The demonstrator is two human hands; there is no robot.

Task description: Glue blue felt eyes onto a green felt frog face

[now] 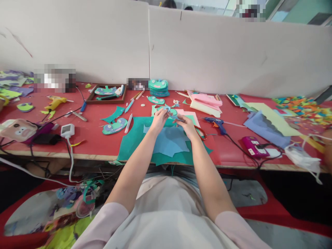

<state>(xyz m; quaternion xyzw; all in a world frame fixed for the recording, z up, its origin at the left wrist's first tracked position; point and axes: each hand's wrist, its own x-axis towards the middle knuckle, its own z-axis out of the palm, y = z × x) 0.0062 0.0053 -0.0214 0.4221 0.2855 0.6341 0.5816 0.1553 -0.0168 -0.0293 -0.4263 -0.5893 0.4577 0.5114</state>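
Above the middle of the table, my left hand (159,119) pinches a small blue felt piece (173,117). My right hand (187,125) is closed at the right edge of that piece, its fingertips partly hidden. Below the hands lie jagged blue felt sheets (169,140) on a larger dark green felt sheet (135,135). A red loop (201,132), perhaps a scissors handle, shows beside my right wrist. Just beyond the hands are a green felt face shape (156,100) and a neat stack of similar faces (158,88).
A blue glue gun (215,124) and a magenta power strip (252,146) with cables lie right. Pink felt (206,101) is behind. Left are a wooden tray (106,101), a purple-and-green felt shape (115,126), a marker (128,123) and a yellow glue gun (55,102). A white partition (103,41) stands behind.
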